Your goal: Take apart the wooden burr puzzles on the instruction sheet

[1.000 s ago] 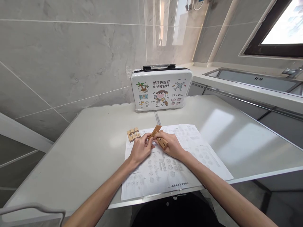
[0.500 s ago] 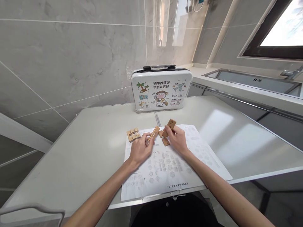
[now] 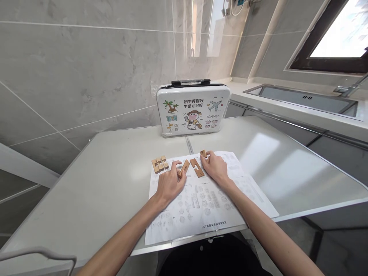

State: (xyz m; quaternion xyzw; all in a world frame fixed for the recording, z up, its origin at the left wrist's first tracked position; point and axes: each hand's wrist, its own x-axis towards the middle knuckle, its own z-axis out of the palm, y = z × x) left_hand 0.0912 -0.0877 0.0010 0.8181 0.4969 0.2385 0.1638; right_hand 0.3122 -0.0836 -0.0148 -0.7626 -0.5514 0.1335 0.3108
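Note:
My left hand [image 3: 171,181] pinches a slotted wooden puzzle piece [image 3: 184,168] that slants up to the right. Between the hands, a notched wooden piece [image 3: 196,168] lies flat on the printed sheet [image 3: 175,230]. The fingers of my right hand [image 3: 215,166] are closed on another wooden puzzle piece [image 3: 203,153], partly covered by them, at the sheet's far edge. Left of my left hand, several notched wooden pieces [image 3: 160,164] sit grouped at the sheet's upper left corner.
A white case [image 3: 192,111] with cartoon prints and a black handle stands at the back of the table [image 3: 115,184], near the tiled wall. To the right is a counter with a sink [image 3: 304,97]. Faint puzzle diagrams cover the sheet.
My right hand has lowered its wooden piece toward the sheet, away from the notched piece between the hands, which now shows fully. My left hand still holds its piece; the view shifted slightly.

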